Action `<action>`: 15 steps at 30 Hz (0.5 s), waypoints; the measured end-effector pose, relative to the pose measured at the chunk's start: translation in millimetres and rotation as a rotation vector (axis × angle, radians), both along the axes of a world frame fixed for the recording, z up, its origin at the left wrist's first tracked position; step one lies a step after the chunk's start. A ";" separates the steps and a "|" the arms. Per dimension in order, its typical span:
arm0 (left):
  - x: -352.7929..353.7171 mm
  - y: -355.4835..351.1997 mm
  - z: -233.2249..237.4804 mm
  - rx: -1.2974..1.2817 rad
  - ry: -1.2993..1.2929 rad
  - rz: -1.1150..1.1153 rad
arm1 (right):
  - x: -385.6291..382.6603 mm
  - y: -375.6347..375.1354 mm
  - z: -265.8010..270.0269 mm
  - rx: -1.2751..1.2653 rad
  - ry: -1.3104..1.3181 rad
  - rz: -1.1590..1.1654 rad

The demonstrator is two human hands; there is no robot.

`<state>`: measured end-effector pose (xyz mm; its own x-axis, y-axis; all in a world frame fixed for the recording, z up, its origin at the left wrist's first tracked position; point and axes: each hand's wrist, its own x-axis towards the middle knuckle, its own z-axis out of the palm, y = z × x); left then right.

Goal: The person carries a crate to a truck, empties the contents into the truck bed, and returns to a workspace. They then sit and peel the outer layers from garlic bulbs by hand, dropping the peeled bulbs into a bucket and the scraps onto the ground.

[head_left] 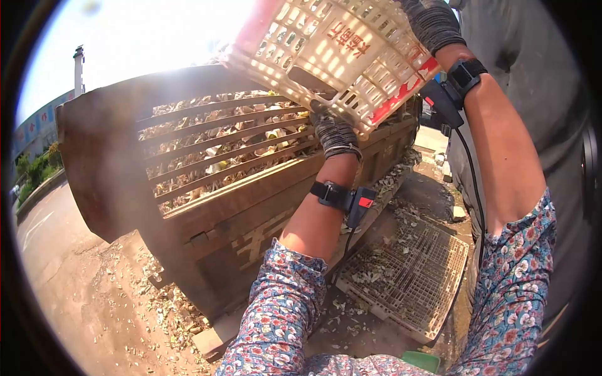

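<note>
A white plastic crate [323,53] with red markings and slotted walls is lifted and tilted at the top of the view. My left hand [337,130], in a dark glove, is closed on its lower edge beside the handle slot. My right hand [433,26], gloved too, grips the crate's upper right side; part of it is cut off by the frame. Behind and below the crate stands a large rusty metal container [263,188] with barred sides. Pale vegetable-like scraps [219,141] fill it behind the bars. The inside of the crate is hidden from me.
A slatted plastic pallet [433,276] strewn with scraps lies on the ground below my arms. Scattered bits [166,313] cover the ground at the container's near left corner. A grey tarp-like cover [533,94] hangs along the right. Something green [421,361] shows at the bottom.
</note>
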<state>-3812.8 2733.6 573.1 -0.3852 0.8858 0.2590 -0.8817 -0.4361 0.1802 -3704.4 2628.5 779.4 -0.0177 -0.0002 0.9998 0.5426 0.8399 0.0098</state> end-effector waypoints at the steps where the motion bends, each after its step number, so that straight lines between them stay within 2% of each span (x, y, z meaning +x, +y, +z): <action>1: -0.4 5.8 -5.7 0.021 -0.050 -0.039 | -4.8 -9.1 5.1 0.002 -0.069 -0.425; 2: -0.3 13.0 -8.5 0.036 -0.075 -0.053 | -8.3 -14.5 9.2 -0.067 -0.107 -0.354; 4: 14.1 7.1 -16.7 0.060 -0.105 -0.074 | -1.8 -39.5 -0.7 -0.126 -0.020 -0.231; 5: 10.1 14.9 -15.3 0.070 -0.122 -0.082 | 0.4 -20.5 3.4 -0.164 -0.022 -0.153; 8: 9.3 27.0 -14.8 0.101 -0.131 -0.111 | 11.4 1.2 -18.9 0.015 0.042 -0.337; 9: 8.9 29.1 -13.5 0.118 -0.112 -0.113 | 14.2 -14.5 -26.4 -0.169 -0.006 -0.291; 11: 12.0 24.3 -15.1 0.149 0.022 -0.066 | 72.9 17.8 -31.8 0.138 -0.024 -0.537; 13: -0.8 -5.6 -14.8 0.166 0.561 0.188 | 145.3 34.6 -59.7 0.344 -0.028 -0.832; 15: 3.5 -32.7 -25.5 0.320 0.600 0.246 | 178.8 6.6 -115.7 0.524 -0.034 -1.210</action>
